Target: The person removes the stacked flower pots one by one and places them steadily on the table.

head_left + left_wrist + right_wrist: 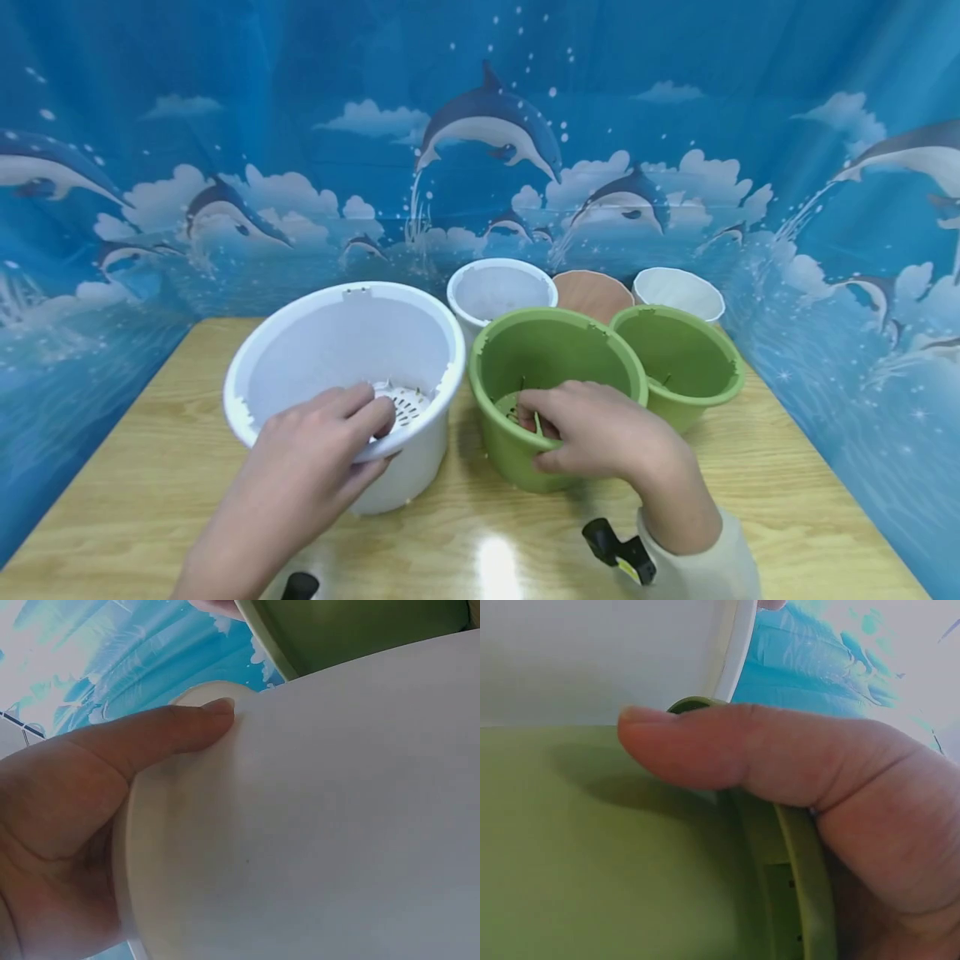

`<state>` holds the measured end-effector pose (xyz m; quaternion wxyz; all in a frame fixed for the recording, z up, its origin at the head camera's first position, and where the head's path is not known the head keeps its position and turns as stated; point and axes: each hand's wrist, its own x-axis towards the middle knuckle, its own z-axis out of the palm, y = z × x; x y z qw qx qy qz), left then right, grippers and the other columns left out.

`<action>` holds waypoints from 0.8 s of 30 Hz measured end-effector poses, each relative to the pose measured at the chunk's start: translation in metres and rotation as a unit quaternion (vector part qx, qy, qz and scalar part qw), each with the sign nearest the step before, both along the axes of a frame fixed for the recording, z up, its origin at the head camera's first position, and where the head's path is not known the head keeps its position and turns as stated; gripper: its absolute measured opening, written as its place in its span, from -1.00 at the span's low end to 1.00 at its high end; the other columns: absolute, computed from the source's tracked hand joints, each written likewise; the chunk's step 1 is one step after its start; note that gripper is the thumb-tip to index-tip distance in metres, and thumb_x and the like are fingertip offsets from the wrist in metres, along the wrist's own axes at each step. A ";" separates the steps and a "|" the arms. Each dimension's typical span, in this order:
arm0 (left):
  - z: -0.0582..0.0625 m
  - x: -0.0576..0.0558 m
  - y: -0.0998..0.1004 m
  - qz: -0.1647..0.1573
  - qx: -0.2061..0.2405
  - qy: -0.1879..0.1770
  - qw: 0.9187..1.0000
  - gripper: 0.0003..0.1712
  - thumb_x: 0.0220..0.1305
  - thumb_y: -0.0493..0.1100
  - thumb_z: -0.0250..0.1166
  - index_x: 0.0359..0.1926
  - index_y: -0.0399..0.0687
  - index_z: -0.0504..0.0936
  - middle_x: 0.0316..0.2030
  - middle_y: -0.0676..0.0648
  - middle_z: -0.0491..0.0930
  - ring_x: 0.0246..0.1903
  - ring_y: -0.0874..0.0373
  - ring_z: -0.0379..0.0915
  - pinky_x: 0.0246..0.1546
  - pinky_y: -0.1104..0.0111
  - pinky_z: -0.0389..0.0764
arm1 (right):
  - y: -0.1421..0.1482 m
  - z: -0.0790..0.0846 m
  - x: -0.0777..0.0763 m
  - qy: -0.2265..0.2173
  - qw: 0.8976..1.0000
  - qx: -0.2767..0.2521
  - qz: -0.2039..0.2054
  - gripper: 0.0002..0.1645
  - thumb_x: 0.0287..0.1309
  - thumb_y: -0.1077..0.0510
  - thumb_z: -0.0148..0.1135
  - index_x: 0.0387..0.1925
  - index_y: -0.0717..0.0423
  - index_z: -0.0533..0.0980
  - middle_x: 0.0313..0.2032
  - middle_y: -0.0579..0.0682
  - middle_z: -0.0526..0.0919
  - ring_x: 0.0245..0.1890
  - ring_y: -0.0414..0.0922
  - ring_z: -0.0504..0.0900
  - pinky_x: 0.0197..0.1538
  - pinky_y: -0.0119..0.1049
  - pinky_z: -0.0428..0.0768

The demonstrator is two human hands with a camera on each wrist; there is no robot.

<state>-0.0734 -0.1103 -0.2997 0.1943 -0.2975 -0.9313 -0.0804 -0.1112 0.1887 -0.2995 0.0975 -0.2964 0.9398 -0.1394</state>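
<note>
A large white plastic pot (288,333) with a slotted bottom stands at the left in the head view. My left hand (318,454) grips its near rim, fingers inside and thumb against the outer wall, as the left wrist view shows. Beside it is a green pot (525,462), smaller than the white one. My right hand (600,429) holds the near rim of this green pot, fingers curled inside and thumb (690,746) along the outside. Both pots lean a little toward me.
Behind stand a smaller white pot (502,287), a terracotta-coloured pot (592,296) and a white pot with a faceted rim (678,292). A second green pot (690,408) sits right of the held one. A blue dolphin curtain (337,83) hangs behind the wooden table (120,500).
</note>
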 end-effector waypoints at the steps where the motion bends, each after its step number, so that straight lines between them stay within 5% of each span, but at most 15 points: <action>1: -0.001 -0.001 0.000 -0.004 0.003 0.009 1.000 -0.64 0.01 -0.11 0.57 -0.37 0.19 0.48 -0.43 0.22 0.38 -0.46 0.30 0.32 -0.52 0.40 0.39 | 0.000 0.000 0.000 -0.001 1.000 0.000 0.000 -0.65 -0.08 0.15 0.42 -0.44 -0.24 0.37 -0.66 -0.24 0.26 -0.63 -0.31 0.20 -0.46 -0.37 0.29; 9: -0.006 -0.009 0.002 -0.023 0.020 0.070 0.997 -0.58 -0.14 -0.13 0.65 -0.38 0.12 0.52 -0.40 0.16 0.48 -0.43 0.19 0.43 -0.49 0.31 0.52 | 0.000 0.001 0.002 -0.006 1.000 -0.010 0.008 -0.64 -0.05 0.15 0.45 -0.42 -0.21 0.38 -0.66 -0.24 0.26 -0.63 -0.31 0.22 -0.45 -0.36 0.30; 24: -0.016 -0.025 0.006 -0.053 0.061 0.126 0.989 -0.63 -0.15 -0.19 0.64 -0.37 0.05 0.58 -0.37 0.11 0.56 -0.42 0.16 0.46 -0.49 0.29 0.54 | -0.001 0.003 0.001 -0.017 1.000 -0.009 0.007 -0.65 -0.02 0.11 0.49 -0.38 -0.21 0.41 -0.65 -0.23 0.30 -0.62 -0.30 0.26 -0.43 -0.34 0.35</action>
